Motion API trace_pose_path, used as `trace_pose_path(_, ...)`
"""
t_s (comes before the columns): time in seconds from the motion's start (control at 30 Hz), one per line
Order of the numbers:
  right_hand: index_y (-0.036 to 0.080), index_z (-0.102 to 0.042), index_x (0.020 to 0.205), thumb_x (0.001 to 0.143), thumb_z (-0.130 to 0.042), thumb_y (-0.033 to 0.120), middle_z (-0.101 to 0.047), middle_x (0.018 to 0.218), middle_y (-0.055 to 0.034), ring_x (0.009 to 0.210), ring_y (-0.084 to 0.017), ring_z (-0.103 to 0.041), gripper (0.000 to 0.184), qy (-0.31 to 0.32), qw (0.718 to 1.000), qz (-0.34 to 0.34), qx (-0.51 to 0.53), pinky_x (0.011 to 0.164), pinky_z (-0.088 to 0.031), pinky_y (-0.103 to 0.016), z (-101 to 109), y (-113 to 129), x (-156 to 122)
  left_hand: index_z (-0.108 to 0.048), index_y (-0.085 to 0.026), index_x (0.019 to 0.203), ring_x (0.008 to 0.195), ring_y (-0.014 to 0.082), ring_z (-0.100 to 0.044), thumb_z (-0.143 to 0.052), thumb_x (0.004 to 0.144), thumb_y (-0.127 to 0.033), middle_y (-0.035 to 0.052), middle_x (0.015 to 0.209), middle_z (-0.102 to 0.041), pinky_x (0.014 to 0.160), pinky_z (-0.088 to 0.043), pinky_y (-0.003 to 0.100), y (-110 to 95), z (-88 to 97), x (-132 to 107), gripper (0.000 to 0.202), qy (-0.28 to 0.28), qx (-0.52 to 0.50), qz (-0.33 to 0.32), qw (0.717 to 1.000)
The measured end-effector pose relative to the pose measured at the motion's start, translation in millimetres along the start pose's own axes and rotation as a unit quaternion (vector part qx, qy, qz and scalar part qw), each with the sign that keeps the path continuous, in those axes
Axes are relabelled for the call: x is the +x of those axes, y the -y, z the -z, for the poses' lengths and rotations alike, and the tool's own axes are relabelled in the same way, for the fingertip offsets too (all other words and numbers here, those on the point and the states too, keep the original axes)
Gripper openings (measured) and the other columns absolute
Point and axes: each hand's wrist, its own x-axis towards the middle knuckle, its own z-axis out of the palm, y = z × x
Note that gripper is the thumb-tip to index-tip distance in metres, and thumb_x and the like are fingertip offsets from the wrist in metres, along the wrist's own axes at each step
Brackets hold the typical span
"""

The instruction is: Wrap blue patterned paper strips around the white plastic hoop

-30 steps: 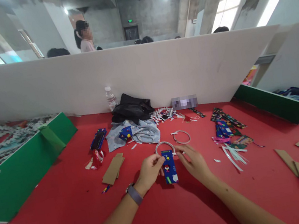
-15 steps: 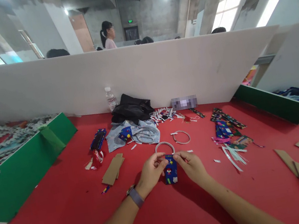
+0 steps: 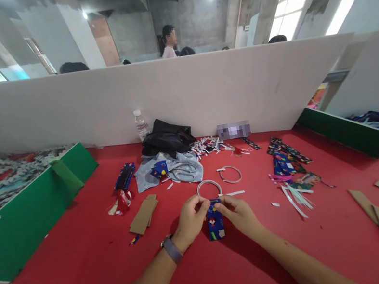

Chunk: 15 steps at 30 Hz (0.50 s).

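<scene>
Since both hands pinch its upper edge, the blue printed strip (image 3: 216, 224) sits between the left hand (image 3: 190, 221) and right hand (image 3: 237, 213) — light, limp cloth, probably best gripped at its corners. A white ring (image 3: 208, 187) lies just beyond the fingertips.

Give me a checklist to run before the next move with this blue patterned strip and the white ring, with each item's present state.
1. Grip on the blue patterned strip: ok. The left hand and right hand both pinch its upper end.
2. Strip supported: ok. Its lower part rests on the red table.
3. Strip threaded through the white ring: cannot tell. The ring lies just beyond the fingertips, which hide the strip's end.
4. Second ring out of the way: ok. It lies farther back, apart from both hands.
5. Scraps away from the grip: not ok. A white paper strip lies right beside the right hand's fingers.
6. Cardboard pieces apart from the hands: ok.
</scene>
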Motion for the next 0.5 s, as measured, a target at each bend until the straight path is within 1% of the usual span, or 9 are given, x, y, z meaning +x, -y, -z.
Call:
trace_pose_path(0.13,0.017,-0.055,0.066,0.085,-0.048,0.042,-0.049,0.059,0.0035,0.057,-0.011,-0.045,0.031,0.015,1.0,-0.004,0.023,0.055,-0.037,-0.021,-0.3,-0.6,-0.7,-0.055,-0.017,0.072,0.055,0.0112,-0.048,-0.045,0.086,-0.04,-0.0029,0.06,-0.052,0.056,-0.037,0.022,-1.0,0.7,-0.6,0.029,0.009,0.024,-0.021,0.999)
trace_pose_path(0.23,0.017,-0.054,0.066,0.086,-0.047,0.041,-0.048,0.059,0.0037,0.057,-0.01,-0.044,0.032,0.028,0.999,0.005,0.032,0.055,-0.036,-0.021,1.8,0.1,-1.1,-0.055,-0.017,0.071,0.06,0.012,-0.05,-0.044,0.087,-0.039,-0.0014,0.064,-0.054,0.058,-0.037,0.022,-1.5,1.3,-1.1,0.03,0.009,0.049,-0.04,0.998)
trace_pose_path(0.3,0.017,-0.054,0.065,0.086,-0.047,0.042,-0.046,0.059,0.0037,0.057,-0.01,-0.043,0.033,0.025,0.999,0.008,0.026,0.054,-0.035,-0.021,2.8,0.8,-1.2,-0.057,-0.016,0.071,0.064,0.0129,-0.052,-0.044,0.087,-0.039,0.0001,0.067,-0.057,0.061,-0.037,0.022,-0.8,0.8,-1.0,0.03,0.008,0.051,-0.046,0.998)
trace_pose_path(0.37,0.017,-0.052,0.063,0.086,-0.047,0.043,-0.044,0.058,0.0039,0.056,-0.01,-0.041,0.034,0.01,1.0,0.009,0.011,0.053,-0.034,-0.021,2.8,1.2,-1.5,-0.06,-0.016,0.076,0.068,0.0139,-0.054,-0.045,0.086,-0.039,0.0021,0.074,-0.06,0.063,-0.039,0.023,0.4,-0.5,-0.8,0.029,0.002,0.042,-0.045,0.998)
trace_pose_path(0.43,0.018,-0.05,0.062,0.086,-0.046,0.044,-0.042,0.057,0.0042,0.055,-0.01,-0.04,0.036,-0.003,1.0,0.011,-0.006,0.052,-0.033,-0.021,1.7,1.2,-1.9,-0.062,-0.017,0.088,0.074,0.0152,-0.055,-0.048,0.085,-0.039,0.0041,0.083,-0.062,0.066,-0.04,0.024,1.2,-1.8,-0.7,0.027,-0.005,0.025,-0.042,0.999)
trace_pose_path(0.5,0.018,-0.049,0.061,0.086,-0.045,0.044,-0.04,0.056,0.0044,0.054,-0.01,-0.039,0.036,-0.007,1.0,0.016,-0.022,0.052,-0.032,-0.021,0.0,1.1,-2.6,-0.062,-0.017,0.092,0.077,0.016,-0.055,-0.049,0.085,-0.04,0.0048,0.087,-0.062,0.067,-0.041,0.024,1.0,-2.3,-0.5,0.027,-0.003,0.019,-0.047,0.999)
